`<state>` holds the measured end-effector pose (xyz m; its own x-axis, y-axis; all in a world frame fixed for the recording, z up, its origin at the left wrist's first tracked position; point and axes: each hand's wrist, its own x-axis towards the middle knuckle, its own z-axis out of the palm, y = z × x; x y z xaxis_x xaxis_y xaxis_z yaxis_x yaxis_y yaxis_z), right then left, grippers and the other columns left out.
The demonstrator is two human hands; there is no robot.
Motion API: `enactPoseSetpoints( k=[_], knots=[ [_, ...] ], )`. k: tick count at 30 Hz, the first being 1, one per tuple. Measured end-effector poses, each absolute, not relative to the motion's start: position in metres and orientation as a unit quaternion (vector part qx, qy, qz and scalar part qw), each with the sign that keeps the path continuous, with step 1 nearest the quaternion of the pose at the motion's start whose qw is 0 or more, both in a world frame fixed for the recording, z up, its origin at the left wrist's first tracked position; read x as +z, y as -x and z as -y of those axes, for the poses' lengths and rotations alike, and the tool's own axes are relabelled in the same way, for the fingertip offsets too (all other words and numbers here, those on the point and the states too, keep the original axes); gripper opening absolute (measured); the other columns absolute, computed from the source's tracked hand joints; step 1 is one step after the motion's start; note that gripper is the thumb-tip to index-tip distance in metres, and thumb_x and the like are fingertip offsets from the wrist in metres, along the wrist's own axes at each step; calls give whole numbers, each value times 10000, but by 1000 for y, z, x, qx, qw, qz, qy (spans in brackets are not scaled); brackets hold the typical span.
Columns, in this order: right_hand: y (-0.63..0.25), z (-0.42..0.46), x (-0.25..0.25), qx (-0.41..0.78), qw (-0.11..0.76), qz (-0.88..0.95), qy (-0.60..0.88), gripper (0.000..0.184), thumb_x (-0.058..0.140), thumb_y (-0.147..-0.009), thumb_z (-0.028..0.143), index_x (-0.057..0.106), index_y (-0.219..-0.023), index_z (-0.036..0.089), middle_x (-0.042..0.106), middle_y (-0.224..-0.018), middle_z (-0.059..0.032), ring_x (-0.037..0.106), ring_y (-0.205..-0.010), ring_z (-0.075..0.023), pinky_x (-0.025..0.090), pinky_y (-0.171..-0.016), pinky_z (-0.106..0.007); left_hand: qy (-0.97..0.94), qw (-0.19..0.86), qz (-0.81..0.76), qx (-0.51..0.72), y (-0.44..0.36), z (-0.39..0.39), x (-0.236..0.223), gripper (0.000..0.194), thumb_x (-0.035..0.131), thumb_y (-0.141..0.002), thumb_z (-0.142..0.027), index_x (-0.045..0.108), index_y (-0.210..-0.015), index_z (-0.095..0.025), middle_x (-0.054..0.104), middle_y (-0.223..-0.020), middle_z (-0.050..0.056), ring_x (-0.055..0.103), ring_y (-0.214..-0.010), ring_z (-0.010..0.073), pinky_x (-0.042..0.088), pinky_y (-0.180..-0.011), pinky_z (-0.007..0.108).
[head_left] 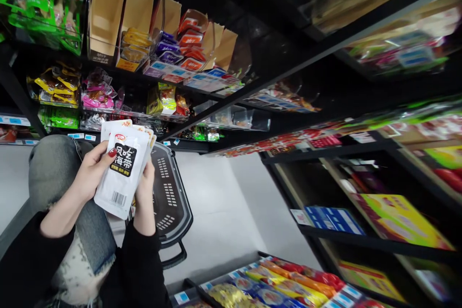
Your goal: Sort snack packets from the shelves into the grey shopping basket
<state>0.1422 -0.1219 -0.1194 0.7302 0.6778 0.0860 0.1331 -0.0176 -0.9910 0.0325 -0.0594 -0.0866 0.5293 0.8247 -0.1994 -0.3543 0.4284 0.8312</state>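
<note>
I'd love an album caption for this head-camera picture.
Left hand and right hand hold rectangular plastic packets, the foremost white, near a perforated grey plastic basket and stocked black shelving.

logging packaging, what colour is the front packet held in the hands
The front packet is white with a black label; the head view shows it best.
</note>
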Motion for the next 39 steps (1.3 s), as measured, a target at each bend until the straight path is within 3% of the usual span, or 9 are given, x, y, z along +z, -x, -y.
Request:
enactPoseSetpoints(
  k=[5, 10, 15, 19, 25, 28, 31, 35, 39],
  knots=[
    [-141, 142, -88, 142, 655, 281, 687, 170, 546, -808, 364, 562, -813, 196, 512, -651, 44, 456, -575, -105, 369, -565, -231, -439, 732, -341, 394, -32, 58, -94, 294, 711, -721, -384, 716, -964, -218, 724, -949, 25, 632, -888, 205, 480, -759, 268],
    [-124, 143, -71, 240, 566, 301, 729, 213, 693, -706, 343, 562, -776, 191, 589, -658, 36, 506, -570, -115, 385, -539, -231, -518, 674, -354, 389, -32, 57, -92, 269, 660, -764, -390, 721, -958, -215, 708, -1013, 47, 590, -1046, 246, 442, -894, 312],
    [-141, 147, -74, 202, 647, 223, 701, 203, 660, -739, 355, 555, -759, 182, 612, -722, 20, 543, -660, -122, 419, -595, -235, -565, 624, -342, 417, -29, 52, -91, 197, 618, -803, -342, 724, -937, -243, 713, -1030, 25, 593, -1057, 222, 379, -983, 318],
    [-156, 155, -78, 306, 738, 181, 574, 162, 659, -758, 314, 567, -807, 191, 611, -741, 22, 544, -613, -95, 418, -537, -206, -577, 625, -334, 406, -29, 51, -95, 211, 635, -794, -314, 706, -980, -245, 700, -1076, 22, 591, -1070, 218, 389, -972, 322],
    [-164, 157, -98, 546, 797, 138, 217, 180, 597, -827, 337, 500, -757, 202, 279, -431, 166, 57, -228, 14, 117, -242, -125, -579, 630, -334, 395, -29, 52, -97, 214, 619, -805, -309, 692, -994, -240, 695, -1085, 20, 605, -1033, 209, 425, -921, 330],
    [-165, 155, -104, 562, 804, 145, 128, 165, 587, -835, 320, 495, -770, 199, 254, -429, 177, 13, -220, 26, 89, -236, -103, -580, 630, -338, 391, -28, 52, -99, 225, 620, -804, -305, 687, -1011, -245, 687, -1101, 15, 605, -1019, 199, 426, -904, 319],
    [-163, 154, -98, 476, 815, 143, 297, 196, 617, -798, 370, 515, -781, 203, 339, -473, 149, 114, -257, 8, 158, -268, -133, -564, 647, -336, 388, -28, 52, -102, 228, 626, -802, -298, 682, -1018, -251, 680, -1117, 10, 610, -992, 193, 430, -866, 305],
    [-161, 156, -86, 273, 788, 141, 533, 176, 657, -768, 326, 536, -770, 198, 547, -659, 64, 453, -499, -55, 359, -479, -174, -553, 655, -339, 389, -28, 52, -103, 220, 636, -796, -297, 682, -1007, -255, 682, -1107, 2, 606, -1000, 190, 418, -877, 295],
    [-160, 160, -80, 122, 704, 179, 677, 212, 610, -805, 396, 551, -805, 192, 563, -727, 37, 483, -650, -100, 381, -601, -215, -550, 653, -346, 389, -29, 52, -102, 234, 646, -785, -317, 684, -1003, -240, 685, -1098, 13, 603, -1011, 205, 415, -891, 304]
  ],
)
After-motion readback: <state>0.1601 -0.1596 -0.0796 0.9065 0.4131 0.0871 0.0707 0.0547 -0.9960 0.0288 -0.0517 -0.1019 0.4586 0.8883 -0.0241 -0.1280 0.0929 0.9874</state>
